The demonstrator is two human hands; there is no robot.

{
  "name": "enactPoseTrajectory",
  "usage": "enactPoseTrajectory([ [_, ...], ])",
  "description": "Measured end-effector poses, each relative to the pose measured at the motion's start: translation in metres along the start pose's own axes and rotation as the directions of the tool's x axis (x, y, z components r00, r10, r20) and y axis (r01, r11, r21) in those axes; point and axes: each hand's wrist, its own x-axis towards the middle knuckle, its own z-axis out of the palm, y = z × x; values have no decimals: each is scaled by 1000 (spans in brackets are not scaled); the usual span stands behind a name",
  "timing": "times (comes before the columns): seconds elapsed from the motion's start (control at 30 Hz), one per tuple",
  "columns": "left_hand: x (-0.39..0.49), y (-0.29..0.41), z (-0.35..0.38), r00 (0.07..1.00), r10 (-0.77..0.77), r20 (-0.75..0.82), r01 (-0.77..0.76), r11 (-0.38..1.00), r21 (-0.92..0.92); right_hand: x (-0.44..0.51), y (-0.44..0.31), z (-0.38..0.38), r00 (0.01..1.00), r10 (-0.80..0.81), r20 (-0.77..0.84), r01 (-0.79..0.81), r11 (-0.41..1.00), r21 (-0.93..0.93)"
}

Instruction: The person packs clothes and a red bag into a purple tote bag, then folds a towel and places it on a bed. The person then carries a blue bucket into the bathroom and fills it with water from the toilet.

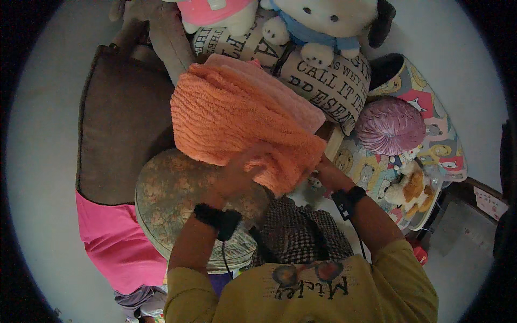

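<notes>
A fluffy orange towel (242, 117) lies in loose folds before me, over a folded pale pink towel (299, 103) that shows along its far right side. My left hand (238, 173), blurred, is over the near edge of the orange towel; its grip is unclear. At the towel's right corner is my right hand (327, 173), its fingers partly hidden beneath the cloth and gripping that corner. Beneath my left forearm sits a round floral cushion (177, 189). A black-and-white checked cloth (299, 234) lies between my arms.
Lettered pillows (323, 80) and plush toys (319, 20) are piled at the back. To the left hang a brown cloth cover (125, 121) and a pink cloth (117, 238). On the right are a round mauve cushion (389, 125), a brown-and-white plush toy (414, 187) and animal-print fabric (440, 151).
</notes>
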Motion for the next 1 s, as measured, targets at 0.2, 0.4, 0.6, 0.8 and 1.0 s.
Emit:
enactPoseTrajectory([
  [0.2,26,-88,-180,687,338,-643,388,578,718,-15,-37,6,987,148,55,-158,948,276],
  [0.4,51,-94,-201,759,-425,-493,505,863,33,-2,-23,28,997,-76,3,75,984,160],
  [0.6,33,-9,-200,851,-121,-512,126,992,-26,-17,-49,16,998,-21,-61,19,999,-31],
  [0.8,62,-6,-196,747,312,-588,381,523,762,-20,-78,-16,933,29,-358,-57,996,-68],
  [1.0,47,-53,26,893,415,-173,-240,765,597,-41,-60,-6,743,-667,65,394,356,-847],
])
